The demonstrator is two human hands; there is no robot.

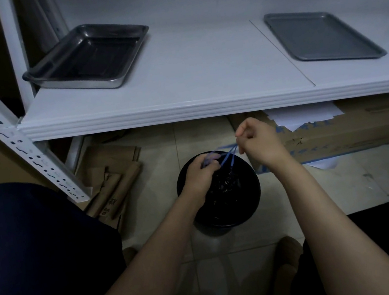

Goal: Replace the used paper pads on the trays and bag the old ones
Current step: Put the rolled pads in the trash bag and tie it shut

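Head view: left hand (pixel 200 173), right hand (pixel 261 141) pinched on drawstrings (pixel 231 157) of black bag (pixel 228 190); carton (pixel 339 135) print blurred.

A white shelf (pixel 203 82), split by a thin seam right of its middle, is set above a pale tiled floor (pixel 158 153). On the shelf a deep steel tray (pixel 89 54) is placed at the left, and a shallow flat tray (pixel 321 35) well apart at the right. On the floor a round black bin (pixel 248 205) is stood. Flattened brown cardboard (pixel 111 175) is heaped to its left, and a long cardboard box (pixel 338 132), topped with white sheets (pixel 305 114), is laid to its right.
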